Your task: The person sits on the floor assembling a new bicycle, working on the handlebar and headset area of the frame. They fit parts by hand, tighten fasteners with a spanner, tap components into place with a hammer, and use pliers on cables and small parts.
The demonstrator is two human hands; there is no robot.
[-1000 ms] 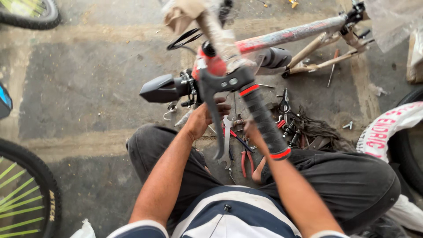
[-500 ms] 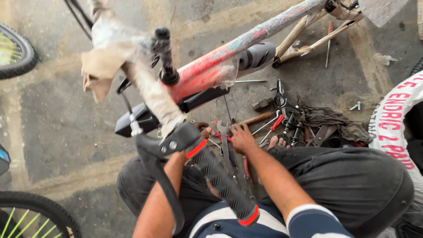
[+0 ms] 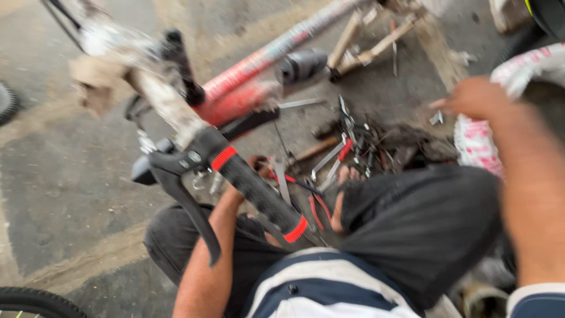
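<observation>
Concrete floor (image 3: pixel 70 176), grey, carries all items. Bicycle frame (image 3: pixel 276 50), red tube wrapped in clear film, lies diagonally from centre toward upper right. Tyre (image 3: pixel 524 76) at right edge bears a white wrapper with red lettering, curved over the tread. Handlebar (image 3: pixel 176 118) crosses the foreground, partly wrapped in pale paper; black grip (image 3: pixel 259 191) with two red bands points down toward the person's lap; black brake lever (image 3: pixel 188 209) hangs below it. Tool pile (image 3: pixel 353 147) sits on the floor beyond the knees, metal pieces mixed.

Left hand (image 3: pixel 259 168): arm extended forward under the grip, hand largely hidden; state cannot be told. Right hand (image 3: pixel 471 97): raised out to the right near the tyre wrapper, blurred, fingers loosely extended, holding nothing visible.
</observation>
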